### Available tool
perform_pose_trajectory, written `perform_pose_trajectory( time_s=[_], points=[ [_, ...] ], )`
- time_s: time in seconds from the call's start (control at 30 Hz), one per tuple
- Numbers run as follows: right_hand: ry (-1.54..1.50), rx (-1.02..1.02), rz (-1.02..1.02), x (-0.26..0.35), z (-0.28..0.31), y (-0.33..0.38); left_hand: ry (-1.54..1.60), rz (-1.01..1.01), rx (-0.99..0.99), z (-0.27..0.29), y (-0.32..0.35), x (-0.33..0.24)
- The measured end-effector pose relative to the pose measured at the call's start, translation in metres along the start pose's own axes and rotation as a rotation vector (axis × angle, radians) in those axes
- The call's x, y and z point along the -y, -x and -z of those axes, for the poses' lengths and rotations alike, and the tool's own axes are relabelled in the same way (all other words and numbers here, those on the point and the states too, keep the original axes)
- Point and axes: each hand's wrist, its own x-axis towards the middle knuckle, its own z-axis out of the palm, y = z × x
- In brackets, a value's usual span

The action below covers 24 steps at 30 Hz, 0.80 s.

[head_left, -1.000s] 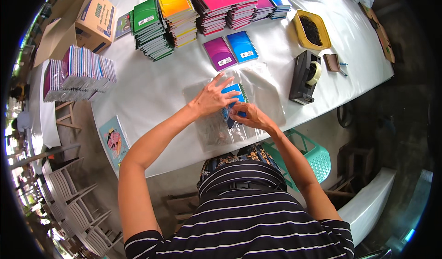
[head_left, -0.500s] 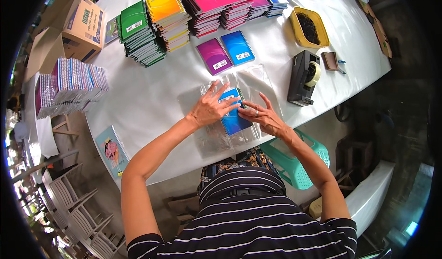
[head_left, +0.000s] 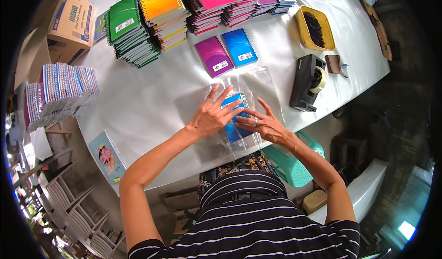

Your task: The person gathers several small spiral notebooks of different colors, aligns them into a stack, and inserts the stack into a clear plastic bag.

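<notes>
A small blue spiral notebook (head_left: 234, 131) lies flat on the white table (head_left: 142, 102) inside a clear plastic bag (head_left: 258, 86). My left hand (head_left: 212, 116) rests palm down on the notebook's left part with its fingers spread. My right hand (head_left: 262, 125), a ring on one finger, presses flat on the notebook's right side. Both hands touch the plastic over the notebook. Neither hand grips anything.
A purple notebook (head_left: 214, 56) and a blue notebook (head_left: 239, 47) lie just beyond the bag. Stacks of coloured notebooks (head_left: 156, 14) fill the far side. A black tape dispenser (head_left: 306, 81), a yellow tray (head_left: 313, 28), a cardboard box (head_left: 69, 24) and a bundle of wrapped notebooks (head_left: 60, 93) stand around.
Both hands went from holding the bagged notebook at its edges to lying flat on top of it, fingers spread. The notebook now lies flat on the table.
</notes>
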Motion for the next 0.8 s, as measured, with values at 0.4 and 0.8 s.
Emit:
perform_pose_trajectory(
  time_s=[0.4, 0.8],
  points=[
    [-0.117, 0.055, -0.014, -0.002, -0.001, -0.005, 0.026, 0.020, -0.056, -0.019, -0.003, 0.000],
    [-0.117, 0.011, -0.056, -0.002, -0.006, 0.001, 0.104, 0.181, 0.059, -0.009, -0.029, -0.003]
  ],
)
